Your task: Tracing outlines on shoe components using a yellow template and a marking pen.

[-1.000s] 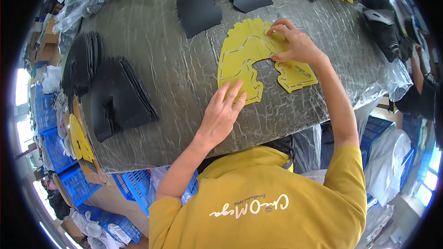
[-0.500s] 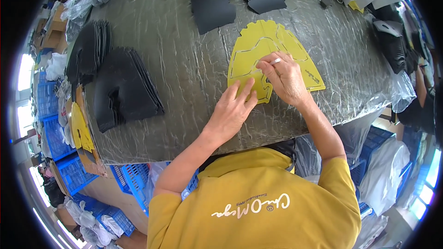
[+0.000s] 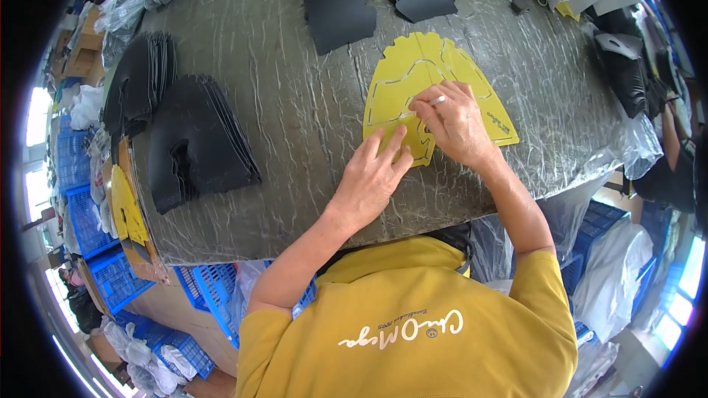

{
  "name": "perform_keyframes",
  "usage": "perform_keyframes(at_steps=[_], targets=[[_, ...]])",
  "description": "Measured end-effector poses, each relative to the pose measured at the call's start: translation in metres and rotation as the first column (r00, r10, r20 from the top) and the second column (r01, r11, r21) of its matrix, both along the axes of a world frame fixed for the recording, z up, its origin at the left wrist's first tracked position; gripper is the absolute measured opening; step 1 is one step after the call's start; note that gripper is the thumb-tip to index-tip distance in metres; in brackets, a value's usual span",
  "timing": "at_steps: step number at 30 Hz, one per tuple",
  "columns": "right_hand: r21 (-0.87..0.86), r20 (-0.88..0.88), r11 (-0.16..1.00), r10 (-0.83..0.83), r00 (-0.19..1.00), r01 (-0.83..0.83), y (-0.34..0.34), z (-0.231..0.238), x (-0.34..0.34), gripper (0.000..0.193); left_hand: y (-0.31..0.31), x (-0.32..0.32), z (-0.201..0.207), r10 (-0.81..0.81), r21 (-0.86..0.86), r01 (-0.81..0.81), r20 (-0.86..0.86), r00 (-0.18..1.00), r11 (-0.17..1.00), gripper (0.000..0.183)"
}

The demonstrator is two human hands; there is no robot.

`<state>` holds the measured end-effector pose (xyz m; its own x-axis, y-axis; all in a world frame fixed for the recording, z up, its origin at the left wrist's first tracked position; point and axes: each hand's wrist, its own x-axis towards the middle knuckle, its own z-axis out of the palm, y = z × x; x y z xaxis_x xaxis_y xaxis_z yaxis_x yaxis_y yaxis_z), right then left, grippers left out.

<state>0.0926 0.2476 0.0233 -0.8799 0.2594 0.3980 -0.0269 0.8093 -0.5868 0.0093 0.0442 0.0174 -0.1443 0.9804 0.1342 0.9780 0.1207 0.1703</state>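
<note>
while your right hand (image 3: pixel 456 124) pinches a slim, pale-ended pen-like tool (image 3: pixel 439 100), your left hand (image 3: pixel 369 178), fingers spread and gripping nothing, rests on the slotted yellow template (image 3: pixel 398 90), flat before you. work along its slots seems under way; which are done or left can't be told. around it, smooth black arched sheet (image 3: pixel 339 4), layered black stacks (image 3: pixel 210 144), crinkled glossy table (image 3: pixel 287 107).

Blue crates (image 3: pixel 120 281); crumpled plastic (image 3: pixel 611 262)
</note>
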Motion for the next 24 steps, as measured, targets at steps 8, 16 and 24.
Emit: perform_keyframes(at_steps=[8, 16, 24], targets=[[-0.005, 0.069, 0.991, -0.135, 0.988, 0.135, 0.008, 0.0, -0.003, 0.016, 0.0, 0.0, 0.001, -0.005, -0.006, 0.005, 0.032, 0.999, 1.0, 0.046], [-0.028, 0.023, 0.983, -0.182, 0.983, 0.183, 0.013, -0.006, -0.005, 0.013, 0.001, -0.001, 0.001, -0.022, -0.016, 0.021, -0.019, 1.0, 1.0, 0.04], [0.007, 0.003, 0.975, -0.222, 0.975, 0.222, 0.01, -0.007, -0.004, 0.011, 0.001, 0.0, 0.001, 0.006, -0.007, -0.005, 0.072, 0.997, 1.0, 0.046]])
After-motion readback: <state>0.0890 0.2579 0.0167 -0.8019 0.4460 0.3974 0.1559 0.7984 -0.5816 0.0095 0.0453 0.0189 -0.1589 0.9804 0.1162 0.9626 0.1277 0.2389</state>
